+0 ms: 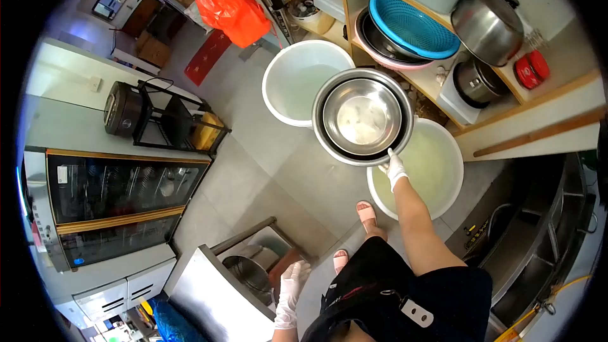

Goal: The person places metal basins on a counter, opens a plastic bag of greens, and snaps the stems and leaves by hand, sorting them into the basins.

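My right hand, in a white glove, grips the near rim of a large metal basin. Nested inside it is a smaller shiny steel basin. The pair hangs over the floor between two white tubs, overlapping both in view. Pale, cloudy liquid stands in the right tub, and clearer liquid in the left tub. Down at my left side, my gloved left hand holds nothing, its fingers loosely extended. It is close to a steel table with a metal pot on the shelf below.
Wooden shelving at the upper right carries a blue colander, a steel pot and red-lidded jars. A red plastic bag hangs at the top. A glass-fronted cabinet stands left, a dark sink unit right.
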The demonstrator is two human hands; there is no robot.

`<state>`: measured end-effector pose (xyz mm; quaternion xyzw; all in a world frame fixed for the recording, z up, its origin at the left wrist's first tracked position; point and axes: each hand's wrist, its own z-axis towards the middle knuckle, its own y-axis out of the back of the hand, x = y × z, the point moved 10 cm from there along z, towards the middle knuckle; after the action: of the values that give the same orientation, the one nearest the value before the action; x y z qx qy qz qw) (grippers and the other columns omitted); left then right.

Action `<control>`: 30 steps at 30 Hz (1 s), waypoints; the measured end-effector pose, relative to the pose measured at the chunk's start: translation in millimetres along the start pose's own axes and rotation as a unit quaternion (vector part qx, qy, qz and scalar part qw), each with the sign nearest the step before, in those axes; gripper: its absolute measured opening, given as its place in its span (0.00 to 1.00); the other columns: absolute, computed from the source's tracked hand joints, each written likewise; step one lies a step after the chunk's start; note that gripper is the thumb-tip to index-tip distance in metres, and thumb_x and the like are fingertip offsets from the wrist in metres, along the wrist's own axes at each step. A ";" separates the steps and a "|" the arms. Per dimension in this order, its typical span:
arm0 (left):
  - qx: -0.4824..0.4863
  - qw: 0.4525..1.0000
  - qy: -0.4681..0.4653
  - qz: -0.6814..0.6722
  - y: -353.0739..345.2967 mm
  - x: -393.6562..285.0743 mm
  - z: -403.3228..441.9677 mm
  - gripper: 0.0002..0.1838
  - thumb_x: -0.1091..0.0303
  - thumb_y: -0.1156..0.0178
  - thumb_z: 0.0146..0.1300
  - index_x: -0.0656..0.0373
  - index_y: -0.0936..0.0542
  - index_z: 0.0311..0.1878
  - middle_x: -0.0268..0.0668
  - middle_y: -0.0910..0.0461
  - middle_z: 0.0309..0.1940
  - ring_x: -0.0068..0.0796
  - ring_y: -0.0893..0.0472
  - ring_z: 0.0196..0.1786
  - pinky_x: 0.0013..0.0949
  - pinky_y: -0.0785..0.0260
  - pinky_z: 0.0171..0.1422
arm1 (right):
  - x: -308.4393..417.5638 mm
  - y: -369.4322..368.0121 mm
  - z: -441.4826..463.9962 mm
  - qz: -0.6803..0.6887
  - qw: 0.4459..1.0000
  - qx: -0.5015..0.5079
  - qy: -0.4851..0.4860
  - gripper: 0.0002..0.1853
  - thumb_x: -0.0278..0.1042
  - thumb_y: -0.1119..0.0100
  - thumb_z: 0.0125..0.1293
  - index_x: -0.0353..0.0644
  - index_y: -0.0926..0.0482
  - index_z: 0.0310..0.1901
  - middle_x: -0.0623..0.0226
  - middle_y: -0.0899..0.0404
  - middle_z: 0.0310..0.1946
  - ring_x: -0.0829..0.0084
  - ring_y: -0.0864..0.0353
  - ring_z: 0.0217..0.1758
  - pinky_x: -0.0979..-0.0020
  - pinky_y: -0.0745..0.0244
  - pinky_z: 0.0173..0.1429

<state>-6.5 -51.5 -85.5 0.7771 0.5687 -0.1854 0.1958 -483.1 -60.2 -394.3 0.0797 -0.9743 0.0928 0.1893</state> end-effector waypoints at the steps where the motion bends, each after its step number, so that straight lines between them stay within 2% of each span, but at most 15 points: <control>1: 0.007 1.000 -0.003 0.009 -1.3 -2.1 -15.0 0.21 0.59 0.47 0.74 0.66 0.26 0.60 0.47 0.20 0.52 0.36 0.19 0.52 0.34 0.27 0.59 | -12.4 11.6 -19.1 -0.009 1.000 -0.017 0.006 0.31 0.51 0.37 0.65 0.48 0.32 0.65 0.62 0.29 0.63 0.54 0.22 0.57 0.48 0.27 0.62; 2: 0.015 1.000 -0.006 0.018 -2.1 -5.6 -27.9 0.21 0.59 0.47 0.74 0.67 0.26 0.60 0.47 0.20 0.52 0.36 0.19 0.52 0.33 0.27 0.57 | -22.6 22.0 -47.4 -0.028 0.999 -0.040 -0.008 0.29 0.51 0.37 0.65 0.48 0.31 0.64 0.64 0.25 0.60 0.56 0.21 0.55 0.48 0.25 0.60; 3: 0.052 0.996 -0.067 0.019 -63.7 -61.5 62.4 0.22 0.58 0.49 0.75 0.67 0.26 0.60 0.46 0.19 0.52 0.36 0.19 0.52 0.33 0.28 0.58 | 68.4 -49.1 7.8 -0.036 0.999 -0.016 0.033 0.26 0.47 0.36 0.64 0.48 0.29 0.61 0.65 0.22 0.56 0.59 0.20 0.54 0.49 0.24 0.59; 7: 0.084 0.988 -0.090 0.088 -94.6 -88.8 65.8 0.23 0.56 0.51 0.76 0.68 0.27 0.61 0.44 0.19 0.52 0.34 0.19 0.51 0.34 0.30 0.59 | 19.8 -12.7 33.1 0.026 0.998 -0.044 0.042 0.21 0.25 0.36 0.51 0.43 0.23 0.51 0.66 0.19 0.43 0.65 0.19 0.43 0.57 0.20 0.49; 9: 0.089 0.983 -0.116 0.111 -113.2 -106.3 83.7 0.22 0.57 0.50 0.75 0.66 0.26 0.60 0.42 0.18 0.50 0.32 0.19 0.50 0.33 0.30 0.58 | 14.9 -7.8 16.4 0.023 0.996 -0.069 0.051 0.21 0.23 0.36 0.50 0.42 0.22 0.49 0.66 0.19 0.41 0.65 0.19 0.40 0.58 0.20 0.47; 10: 0.088 0.980 -0.131 0.118 -123.4 -113.2 94.0 0.22 0.57 0.49 0.75 0.66 0.26 0.60 0.42 0.18 0.51 0.31 0.20 0.50 0.33 0.30 0.58 | 14.4 -3.1 8.9 0.017 0.996 -0.066 0.050 0.22 0.24 0.34 0.50 0.42 0.24 0.50 0.65 0.20 0.44 0.65 0.19 0.45 0.56 0.21 0.55; 14: 0.054 0.956 -0.231 0.170 -160.4 -139.8 125.9 0.22 0.59 0.45 0.73 0.65 0.26 0.62 0.40 0.19 0.52 0.28 0.21 0.52 0.30 0.29 0.57 | 3.2 27.8 -40.1 -0.074 0.996 -0.041 0.034 0.19 0.27 0.35 0.52 0.41 0.23 0.48 0.66 0.20 0.39 0.67 0.21 0.41 0.64 0.23 0.51; 16: 0.038 0.961 -0.224 0.160 -176.1 -152.3 131.3 0.23 0.60 0.44 0.71 0.67 0.26 0.61 0.50 0.22 0.58 0.40 0.25 0.62 0.36 0.36 0.67 | -1.4 41.3 -80.1 -0.105 0.992 -0.038 0.050 0.16 0.30 0.36 0.53 0.36 0.22 0.45 0.64 0.20 0.39 0.67 0.22 0.39 0.61 0.26 0.46; 17: 0.013 0.945 -0.270 0.183 -181.3 -164.5 129.4 0.27 0.59 0.43 0.70 0.66 0.31 0.66 0.47 0.22 0.57 0.35 0.24 0.58 0.35 0.33 0.64 | 1.9 42.7 -104.1 -0.131 0.990 -0.024 0.047 0.16 0.30 0.36 0.54 0.36 0.23 0.45 0.63 0.21 0.40 0.67 0.22 0.41 0.60 0.26 0.47; 18: 0.007 0.949 -0.253 0.186 -185.2 -172.7 125.1 0.29 0.60 0.41 0.69 0.67 0.33 0.67 0.51 0.25 0.61 0.39 0.26 0.62 0.35 0.36 0.68 | 8.4 30.6 -164.7 -0.113 0.993 -0.021 -0.021 0.14 0.31 0.38 0.56 0.36 0.24 0.44 0.62 0.21 0.39 0.65 0.22 0.47 0.60 0.25 0.50; 21: -0.167 0.830 -0.390 0.363 -160.0 -172.2 147.4 0.33 0.61 0.37 0.65 0.71 0.35 0.67 0.57 0.28 0.61 0.50 0.28 0.65 0.41 0.36 0.70 | -20.4 70.0 -147.2 -0.165 0.986 0.022 -0.029 0.14 0.28 0.39 0.57 0.34 0.24 0.45 0.58 0.20 0.40 0.60 0.19 0.42 0.59 0.22 0.47; 25: -0.233 0.871 -0.189 0.388 -110.4 -155.3 156.4 0.40 0.53 0.35 0.61 0.74 0.35 0.66 0.59 0.25 0.56 0.56 0.23 0.58 0.44 0.31 0.65 | -18.6 60.7 -198.1 -0.249 0.967 0.053 0.027 0.17 0.25 0.39 0.57 0.29 0.25 0.48 0.55 0.20 0.41 0.59 0.19 0.39 0.58 0.22 0.44; 27: -0.279 0.867 -0.084 0.405 -86.0 -142.1 143.5 0.43 0.51 0.33 0.58 0.74 0.37 0.66 0.60 0.24 0.54 0.55 0.21 0.56 0.44 0.29 0.63 | -24.8 49.9 -221.1 -0.271 0.960 0.051 0.037 0.18 0.24 0.39 0.57 0.27 0.24 0.49 0.53 0.19 0.41 0.59 0.18 0.39 0.59 0.23 0.44; 28: -0.283 0.863 -0.050 0.415 -71.9 -124.5 154.2 0.49 0.46 0.31 0.55 0.71 0.41 0.69 0.54 0.24 0.52 0.49 0.21 0.55 0.44 0.26 0.57 | -17.7 29.3 -249.5 -0.225 0.970 0.074 0.054 0.14 0.24 0.38 0.56 0.27 0.22 0.44 0.55 0.18 0.36 0.61 0.18 0.37 0.61 0.23 0.42; 30: -0.312 0.863 -0.062 0.392 -47.9 -103.1 151.7 0.37 0.49 0.30 0.54 0.68 0.30 0.58 0.53 0.23 0.50 0.50 0.19 0.51 0.43 0.25 0.55 | -16.9 21.4 -251.7 -0.343 0.935 0.057 0.072 0.12 0.23 0.38 0.56 0.27 0.20 0.41 0.57 0.18 0.33 0.63 0.18 0.36 0.63 0.24 0.42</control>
<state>-91.6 -200.1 -166.9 0.8209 0.2324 0.0459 0.5196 -382.5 15.7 -174.7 0.4128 -0.8644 0.0829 0.2749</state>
